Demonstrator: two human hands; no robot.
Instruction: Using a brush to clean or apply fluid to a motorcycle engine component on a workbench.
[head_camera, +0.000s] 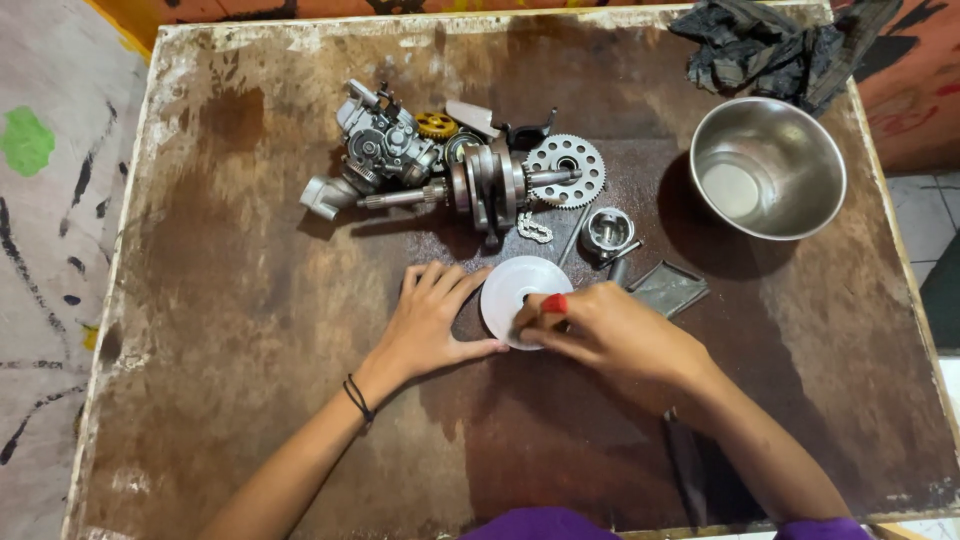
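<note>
A white round disc (515, 290) lies flat near the middle of the worn brown tabletop (250, 330). My left hand (430, 320) rests flat on the table, its fingertips touching the disc's left rim. My right hand (610, 335) sits over the disc's right side, fingers pinched on a small red piece (553, 303) at the disc's centre. Just behind the disc lie engine parts: a crankshaft (480, 190), a toothed gear (566, 170), a carburettor (385, 145), a piston (607, 230) and a short chain piece (533, 228).
A steel bowl (790, 135) stands at the back right, with a pile of black charcoal-like chunks (770, 45) behind it. A grey folded metal piece (668, 288) lies right of the disc. A dark strip (685, 465) lies under my right forearm. Painted floor shows left of the table.
</note>
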